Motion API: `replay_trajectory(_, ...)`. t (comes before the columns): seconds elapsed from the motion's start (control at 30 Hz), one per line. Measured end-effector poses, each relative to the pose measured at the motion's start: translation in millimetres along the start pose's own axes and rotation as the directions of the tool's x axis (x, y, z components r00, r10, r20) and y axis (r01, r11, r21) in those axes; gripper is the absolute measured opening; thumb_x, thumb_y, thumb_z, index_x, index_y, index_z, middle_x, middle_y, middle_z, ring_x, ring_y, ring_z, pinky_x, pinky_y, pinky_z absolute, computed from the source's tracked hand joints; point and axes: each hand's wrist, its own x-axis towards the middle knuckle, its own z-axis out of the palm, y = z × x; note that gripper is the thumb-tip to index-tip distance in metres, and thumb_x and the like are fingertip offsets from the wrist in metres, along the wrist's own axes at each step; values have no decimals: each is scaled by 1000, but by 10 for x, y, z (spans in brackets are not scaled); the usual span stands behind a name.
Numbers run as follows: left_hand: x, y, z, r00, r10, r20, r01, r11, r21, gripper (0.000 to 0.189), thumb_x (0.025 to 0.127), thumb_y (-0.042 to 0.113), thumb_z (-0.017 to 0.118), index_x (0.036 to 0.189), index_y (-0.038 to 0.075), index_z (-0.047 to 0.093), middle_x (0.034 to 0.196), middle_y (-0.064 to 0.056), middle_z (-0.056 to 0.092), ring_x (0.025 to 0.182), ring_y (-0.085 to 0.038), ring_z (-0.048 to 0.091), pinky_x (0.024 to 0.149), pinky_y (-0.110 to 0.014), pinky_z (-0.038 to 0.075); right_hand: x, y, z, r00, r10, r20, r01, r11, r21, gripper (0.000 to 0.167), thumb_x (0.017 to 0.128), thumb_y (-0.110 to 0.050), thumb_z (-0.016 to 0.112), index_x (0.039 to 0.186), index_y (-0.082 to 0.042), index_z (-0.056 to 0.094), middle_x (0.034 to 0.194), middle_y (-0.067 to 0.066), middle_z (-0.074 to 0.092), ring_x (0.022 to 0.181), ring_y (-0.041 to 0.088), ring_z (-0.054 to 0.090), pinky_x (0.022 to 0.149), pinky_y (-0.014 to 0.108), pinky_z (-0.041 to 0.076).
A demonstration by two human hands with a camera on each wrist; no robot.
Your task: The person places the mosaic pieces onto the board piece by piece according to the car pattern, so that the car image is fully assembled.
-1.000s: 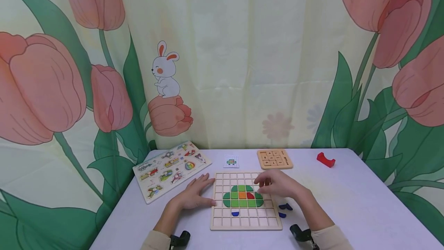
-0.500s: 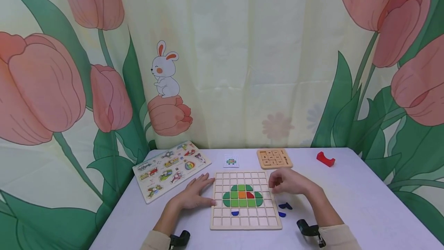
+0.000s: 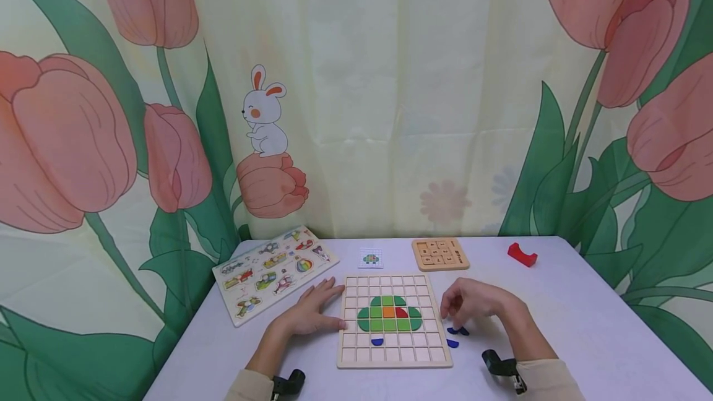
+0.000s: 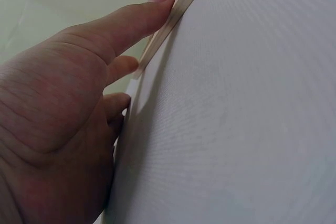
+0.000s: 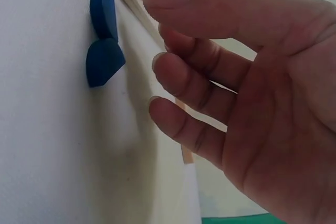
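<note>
A wooden grid board [image 3: 356,356] lies on the table, with green, orange and red tiles making a rounded shape in its middle. One blue half-round tile [image 3: 377,342] sits in a cell below that shape. My left hand [image 3: 309,310] rests against the board's left edge, thumb and fingertips touching the wooden rim [image 4: 167,30]. Right of the board, my right hand [image 3: 480,299] hovers with loosely bent fingers and nothing in its grasp. Under it are loose blue tiles [image 5: 104,62], two of them touching, with another blue tile [image 3: 453,344] nearer the front.
A picture puzzle board [image 3: 275,274] lies at the back left. Behind the grid board are a small pattern card [image 3: 371,258] and a wooden number puzzle [image 3: 440,255]. A red curved block [image 3: 522,255] is at the far right, before a tulip-print curtain [image 3: 356,141].
My right hand has moved right, off the grid board's tiles, then down toward the blue tiles beside it. The left hand has stayed at the board's edge.
</note>
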Motion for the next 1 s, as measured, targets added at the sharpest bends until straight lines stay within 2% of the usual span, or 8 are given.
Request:
replay_trajectory(0.27, 0, -3, 8, 1000, -1, -1, 1, 1000, -2, 95, 81, 65, 78, 160, 26, 42, 175, -9, 19, 163, -35, 9, 130, -65, 4, 45, 72, 49, 998, 30, 46, -31, 999, 19, 22, 78, 6, 85, 90, -10, 79, 82, 7, 69, 78, 19, 58, 70, 31, 47)
replay_trajectory(0.57, 8, -14, 10, 1000, -2, -2, 2, 1000, -2, 95, 81, 65, 78, 160, 27, 42, 175, -8, 20, 163, -35, 9, 130, -65, 4, 75, 101, 72, 999, 48, -25, -49, 998, -39, 19, 80, 3, 85, 87, -13, 78, 79, 4, 68, 77, 19, 59, 68, 29, 49)
replay_trajectory(1.0, 15, -21, 12, 1000, 5, -9, -5, 1000, 3, 95, 81, 65, 78, 160, 26, 43, 175, -10, 20, 163, -35, 10, 130, -65, 4, 110, 132, 83, 997, 33, -75, -38, 997, -60, 18, 81, 0, 85, 86, -13, 74, 81, 4, 66, 80, 20, 60, 70, 30, 51)
